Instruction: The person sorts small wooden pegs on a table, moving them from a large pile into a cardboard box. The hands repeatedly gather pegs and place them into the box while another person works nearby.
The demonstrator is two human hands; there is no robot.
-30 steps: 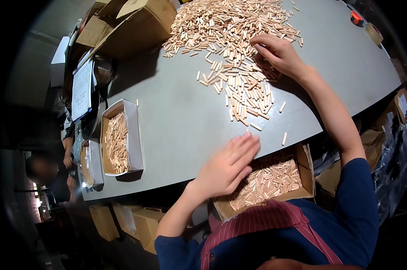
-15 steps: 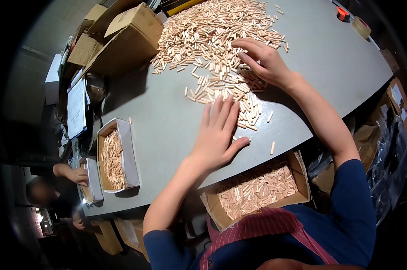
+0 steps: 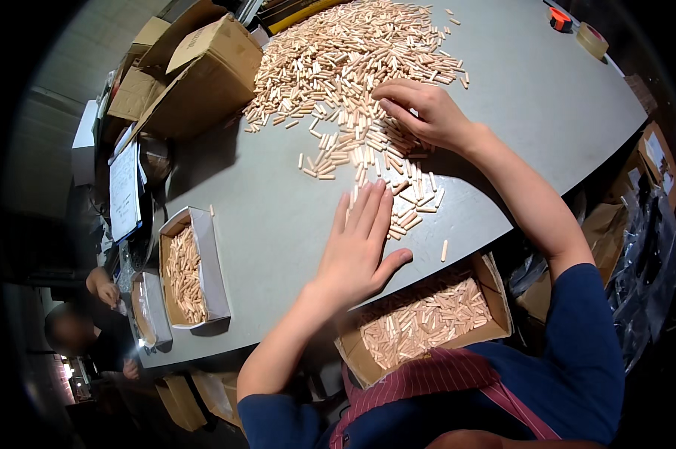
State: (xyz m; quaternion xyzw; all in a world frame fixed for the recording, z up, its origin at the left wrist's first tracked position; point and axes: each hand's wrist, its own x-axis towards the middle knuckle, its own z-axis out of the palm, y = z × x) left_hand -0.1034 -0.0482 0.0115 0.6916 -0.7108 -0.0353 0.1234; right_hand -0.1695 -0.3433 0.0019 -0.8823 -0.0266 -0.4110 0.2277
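Small wooden dowel pins (image 3: 353, 52) lie in a big heap at the far side of the grey table (image 3: 263, 202), with a looser trail of them running toward me. My left hand (image 3: 357, 251) lies flat near the front edge, fingers out and thumb spread, fingertips beside the trail's near end. Over the trail's right side, my right hand (image 3: 435, 116) is curved, with a gap between thumb and forefinger and nothing visibly gripped. Below the edge, in front of my body, a cardboard box (image 3: 499, 288) holds many more dowel pins.
At the left, a white box (image 3: 214, 277) of dowel pins stands beside another white box (image 3: 157, 310), near a co-worker's hand (image 3: 106, 290). Cardboard boxes (image 3: 211, 75) and a clipboard (image 3: 126, 194) are farther back. Tape (image 3: 592, 41) and an orange-black tool (image 3: 560, 20) lie far right.
My left hand has drawn slightly back toward the front edge, and dowel pins near its fingertips have shifted. My right hand stays over the trail. The co-worker's hand has lifted from the white box.
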